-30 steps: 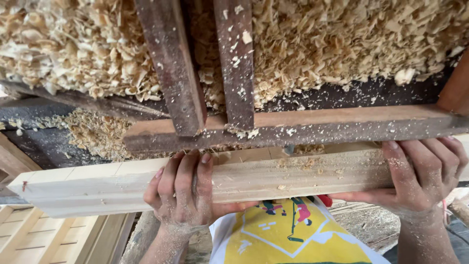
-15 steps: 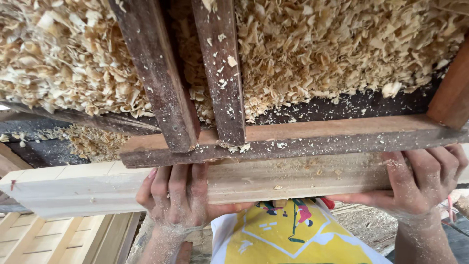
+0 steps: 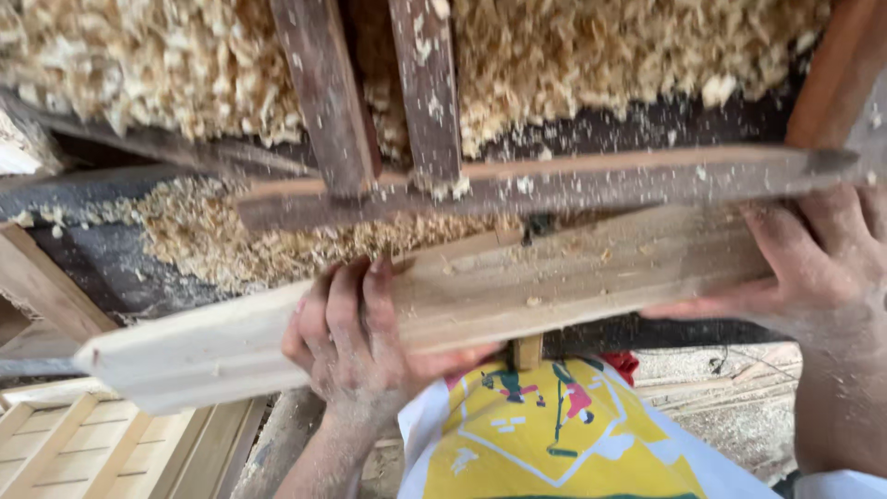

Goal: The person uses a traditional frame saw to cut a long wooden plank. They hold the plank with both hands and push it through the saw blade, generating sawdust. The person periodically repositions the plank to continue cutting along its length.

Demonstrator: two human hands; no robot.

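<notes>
Both my hands grip a long pale wooden plank (image 3: pixel 517 291) that runs left to right and tilts up toward the right. My left hand (image 3: pixel 356 337) wraps around its middle with the fingers over the top face. My right hand (image 3: pixel 822 263) clasps its right end, thumb below. The plank's left end (image 3: pixel 157 360) sticks out free. Sawdust coats both hands and the plank's top.
A dark wooden frame (image 3: pixel 554 180) with two upright slats (image 3: pixel 425 88) stands just behind the plank. Heaps of wood shavings (image 3: pixel 139 65) cover the surface beyond. Pale framed panels (image 3: pixel 102 439) lie at lower left. My yellow-printed white shirt (image 3: pixel 545 434) shows below.
The plank has swung from level to tilted, its right end raised toward the frame's cross bar and its left end lowered. Both hands keep their hold, and the view has closed in.
</notes>
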